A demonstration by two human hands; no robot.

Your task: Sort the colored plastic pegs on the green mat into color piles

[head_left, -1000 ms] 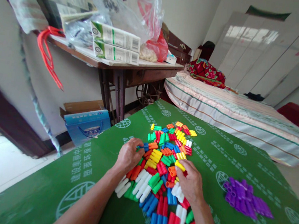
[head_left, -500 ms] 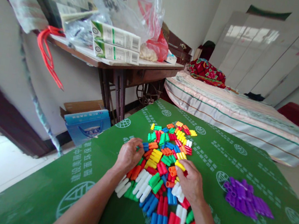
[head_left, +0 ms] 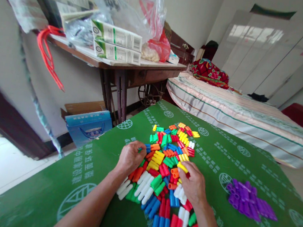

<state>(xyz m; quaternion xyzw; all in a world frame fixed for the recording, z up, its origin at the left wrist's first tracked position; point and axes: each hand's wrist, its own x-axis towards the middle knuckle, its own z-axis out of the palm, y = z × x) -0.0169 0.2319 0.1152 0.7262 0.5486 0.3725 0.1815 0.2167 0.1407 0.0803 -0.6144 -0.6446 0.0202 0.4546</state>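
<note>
A spread of small plastic pieces in red, blue, yellow, green, orange and white lies on a green printed table cover. My left hand rests at the pile's left edge, fingers curled and pinching a blue piece. My right hand lies on the pile's right side with fingers closed on a yellow piece. A separate heap of purple pieces sits to the right, apart from both hands.
A wooden table at the back left carries cartons and plastic bags. A blue box stands on the floor under it. A bed runs behind the green surface, with white wardrobes beyond.
</note>
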